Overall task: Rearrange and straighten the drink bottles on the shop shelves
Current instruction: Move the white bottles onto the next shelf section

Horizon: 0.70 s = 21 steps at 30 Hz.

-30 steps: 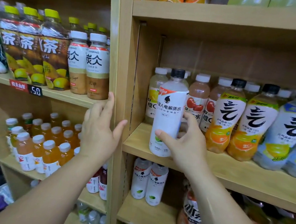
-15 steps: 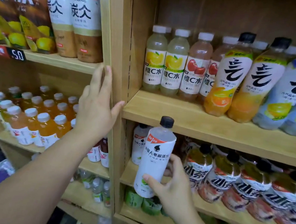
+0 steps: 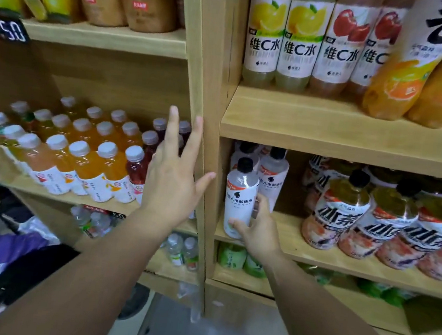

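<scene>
The right grip (image 3: pixel 258 234) is pinching the white bottle (image 3: pixel 240 196) low on its body, with the thumb lying across the front of the label and the fingers (image 3: pixel 262 203) curling round the right side. The bottle is standing upright at the front left corner of the lower right shelf (image 3: pixel 314 255), just beside the post (image 3: pixel 209 84). Whether its base is touching the board cannot be told. Two matching bottles (image 3: pixel 273 178) are standing directly behind it, close to touching it.

The left grip (image 3: pixel 170 189) is spread and holding nothing. Its fingers are pointing upward, and its thumb is reaching across the front face of the post.

To the right on the same shelf, tea bottles (image 3: pixel 337 215) with black caps are sitting in a row, well apart from the white bottle. On the shelf above, vitamin bottles (image 3: pixel 263 35) are standing label-forward beside tall orange bottles (image 3: pixel 405 64), which are leaning left. Left of the post, juice bottles (image 3: pixel 86 164) with white caps are filling a shelf in rows, partly behind the left grip. A price tag (image 3: pixel 10 30) is hanging on the shelf edge above them. Green bottles (image 3: pixel 232 256) are showing on the shelf under the white bottle.
</scene>
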### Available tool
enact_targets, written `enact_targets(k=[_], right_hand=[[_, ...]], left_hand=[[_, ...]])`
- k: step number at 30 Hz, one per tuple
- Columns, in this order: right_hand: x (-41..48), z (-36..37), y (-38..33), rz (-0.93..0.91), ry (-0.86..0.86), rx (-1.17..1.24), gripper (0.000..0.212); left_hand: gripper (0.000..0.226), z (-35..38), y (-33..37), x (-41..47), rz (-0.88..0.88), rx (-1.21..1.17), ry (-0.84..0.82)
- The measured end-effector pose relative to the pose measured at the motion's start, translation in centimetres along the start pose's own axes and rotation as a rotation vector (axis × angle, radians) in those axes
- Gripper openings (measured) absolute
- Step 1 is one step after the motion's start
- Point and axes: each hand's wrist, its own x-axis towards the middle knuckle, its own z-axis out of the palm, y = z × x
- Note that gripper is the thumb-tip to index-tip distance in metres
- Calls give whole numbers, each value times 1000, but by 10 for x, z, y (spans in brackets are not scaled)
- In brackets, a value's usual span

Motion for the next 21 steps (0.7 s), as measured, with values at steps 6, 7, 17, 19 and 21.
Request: enact_targets(k=[6, 7, 17, 19, 21], right_hand=[[12, 16, 4, 29, 47, -34, 72], [13, 17, 4, 32, 54, -43, 72], [12, 15, -5, 66, 58, -130, 62], [9, 10, -4, 71, 11, -143, 63], [4, 3, -6, 53, -38, -184, 74]], left_hand=[[114, 21, -13, -11, -13, -88, -11], [114, 24, -14, -12, -9, -106, -4], [124, 38, -13, -21, -9, -182, -10], [124, 38, -11, -23, -10, -206, -18], [122, 37, -7, -25, -27, -220, -16]])
